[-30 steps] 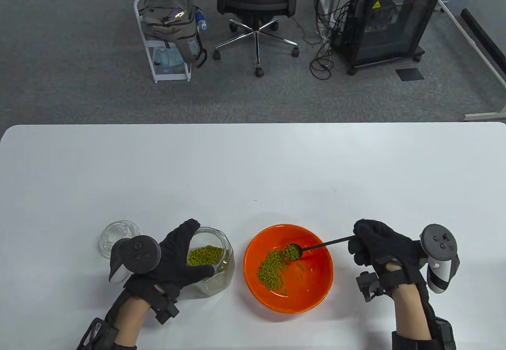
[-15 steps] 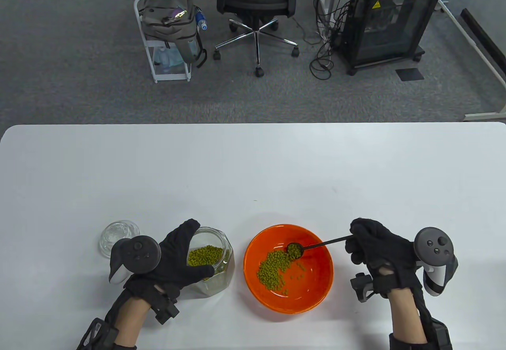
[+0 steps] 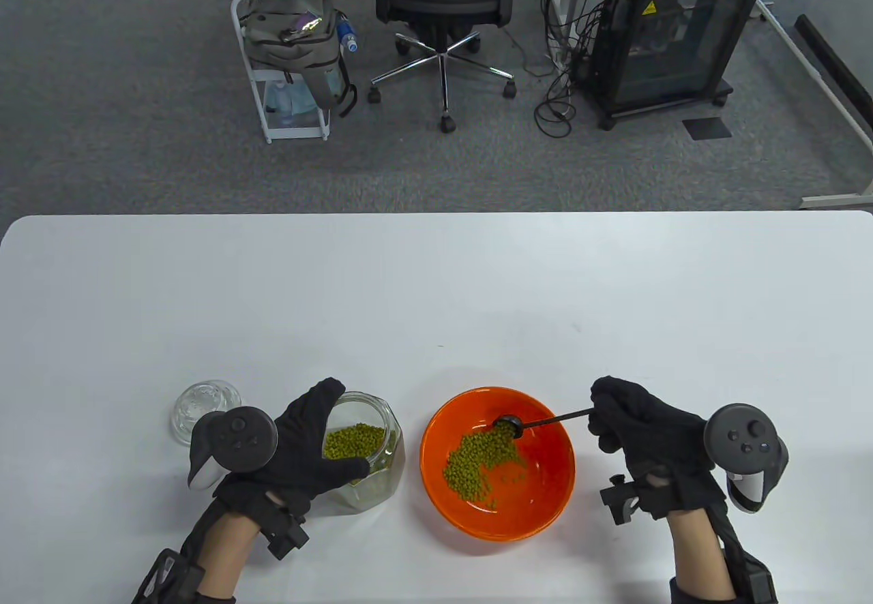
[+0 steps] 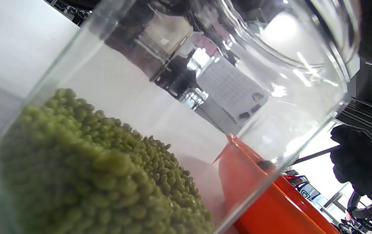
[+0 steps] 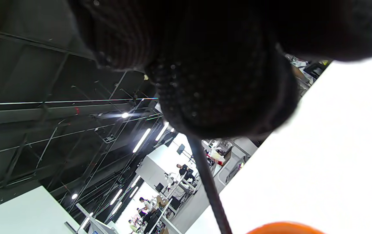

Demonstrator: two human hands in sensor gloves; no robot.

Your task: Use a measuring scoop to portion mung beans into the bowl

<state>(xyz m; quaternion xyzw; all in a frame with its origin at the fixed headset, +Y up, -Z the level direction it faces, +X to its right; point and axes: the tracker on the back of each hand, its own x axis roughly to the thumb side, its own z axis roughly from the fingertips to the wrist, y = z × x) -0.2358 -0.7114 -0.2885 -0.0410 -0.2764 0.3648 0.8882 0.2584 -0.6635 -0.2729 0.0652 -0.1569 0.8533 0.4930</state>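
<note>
An orange bowl (image 3: pixel 545 502) sits at the table's front centre with a pile of green mung beans (image 3: pixel 481 461) inside. My right hand (image 3: pixel 631 427) pinches the thin handle of a black measuring scoop (image 3: pixel 510 423). The scoop head is tipped over the bowl and beans spill from it onto the pile. My left hand (image 3: pixel 310 440) grips a clear glass jar (image 3: pixel 378 454) of mung beans (image 4: pixel 85 169), left of the bowl. In the right wrist view the scoop handle (image 5: pixel 208 185) runs down from my curled fingers (image 5: pixel 218 84) toward the bowl's rim (image 5: pixel 283 227).
A glass lid (image 3: pixel 203 408) lies on the table left of the jar, behind my left hand. Beyond the table's far edge stand an office chair (image 3: pixel 443 4), a white cart (image 3: pixel 286 52) with a bag, and a black cabinet (image 3: pixel 672 38).
My right hand has rolled and shifted a little left, tipping the scoop. Its beans have poured onto the pile in the bowl. My left hand and the jar have stayed still.
</note>
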